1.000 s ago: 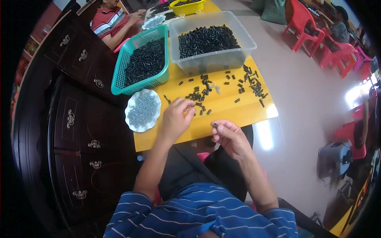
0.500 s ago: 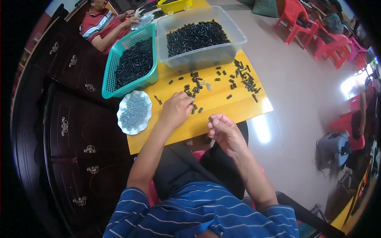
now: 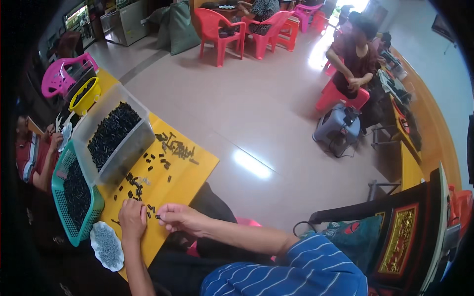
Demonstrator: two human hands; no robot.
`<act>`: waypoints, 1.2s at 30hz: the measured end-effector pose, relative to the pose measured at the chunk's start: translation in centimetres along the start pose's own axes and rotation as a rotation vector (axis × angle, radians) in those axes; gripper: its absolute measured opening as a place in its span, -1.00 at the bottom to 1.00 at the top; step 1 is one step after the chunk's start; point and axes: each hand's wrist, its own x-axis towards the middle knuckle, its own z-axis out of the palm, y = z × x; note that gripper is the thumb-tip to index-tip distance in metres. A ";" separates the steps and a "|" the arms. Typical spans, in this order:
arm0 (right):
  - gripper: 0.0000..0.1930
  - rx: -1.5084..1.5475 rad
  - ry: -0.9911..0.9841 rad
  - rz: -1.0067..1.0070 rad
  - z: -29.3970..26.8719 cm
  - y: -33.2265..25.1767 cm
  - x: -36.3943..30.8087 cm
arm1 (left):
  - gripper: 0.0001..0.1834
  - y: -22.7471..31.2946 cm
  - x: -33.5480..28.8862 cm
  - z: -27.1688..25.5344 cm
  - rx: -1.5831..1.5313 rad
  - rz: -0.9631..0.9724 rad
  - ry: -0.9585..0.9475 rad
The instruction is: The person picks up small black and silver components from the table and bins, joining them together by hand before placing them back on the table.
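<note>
My right hand (image 3: 181,218) pinches a small black cylindrical piece (image 3: 158,217) between thumb and fingertips, just over the near edge of the yellow table (image 3: 190,180). Beside it, my left hand (image 3: 132,217) is on the tabletop with its fingers curled; whatever they hold, if anything, is hidden. Several loose black cylinders (image 3: 133,180) lie beyond my left hand, next to a little heap of silvery bits (image 3: 144,181). A scalloped white plate (image 3: 94,242) of small silvery metal parts (image 3: 108,246) stands near my left forearm.
A clear plastic bin (image 3: 136,148) and a teal basket (image 3: 60,217), both full of black pieces, stand on the left. More dark parts (image 3: 180,148) are scattered at the table's far right. A co-worker (image 3: 44,160) sits beyond the basket. A grey stool (image 3: 335,127) stands to the right.
The view has swung to the right, so the table sits further left and more of the room shows. The black cylinder stays in my right hand; my left hand stays near the loose pieces.
</note>
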 end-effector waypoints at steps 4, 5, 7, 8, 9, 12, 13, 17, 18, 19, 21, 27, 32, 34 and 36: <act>-0.81 -0.003 -0.001 0.022 -0.1 0.0 0.1 | -0.90 -0.1 0.1 -0.2 -0.101 -0.047 0.083; -0.81 -0.003 -0.007 0.029 -0.1 0.0 0.2 | -0.92 0.1 0.0 -0.8 -0.131 -0.114 0.132; -0.78 0.039 0.000 0.053 0.1 0.4 0.5 | -0.93 0.7 -0.8 -1.9 -0.142 -0.209 0.177; -0.73 0.051 0.005 0.078 -0.2 0.4 0.7 | -0.94 1.1 -1.0 -2.4 -0.273 -0.261 0.222; -0.71 0.047 0.024 0.090 0.2 0.4 0.7 | -0.94 1.3 -1.7 -3.1 -0.391 -0.327 0.276; -0.69 0.040 0.059 0.090 0.0 0.1 0.2 | -0.95 2.0 -2.8 -2.7 -0.627 -0.384 0.321; -0.71 0.062 0.053 0.083 -0.2 -0.1 -0.1 | -0.95 3.2 -2.6 -2.5 -0.711 -0.408 0.343; -0.78 0.114 0.071 0.084 -0.1 -1.0 -0.7 | -0.85 5.4 -2.6 -3.0 -0.773 -0.439 0.300; -0.79 0.117 0.073 0.086 0.3 -1.0 -0.8 | -0.85 5.6 -3.3 -3.2 -0.747 -0.467 0.320; -0.81 0.104 0.066 0.097 0.7 -1.0 -0.7 | -0.86 5.7 -4.0 -3.4 -0.858 -0.497 0.284; -0.81 0.071 0.033 0.105 1.2 -0.9 -0.6 | -0.90 6.0 -4.8 -3.5 -0.993 -0.537 0.272; -0.81 -0.027 0.020 0.068 1.3 -0.3 -0.5 | -0.88 6.0 -5.9 -3.7 -1.025 -0.568 0.278; -0.81 -0.100 0.018 0.042 1.2 -0.1 -0.6 | -0.88 6.6 -5.9 -4.6 -1.040 -0.600 0.232; -0.81 -0.118 0.018 0.039 1.4 -0.2 -0.6 | -0.88 6.7 -5.7 -4.9 -1.046 -0.617 0.211; -0.81 -0.133 0.022 0.036 1.6 -0.2 -0.7 | -0.88 6.9 -5.5 -5.3 -0.944 -0.551 0.197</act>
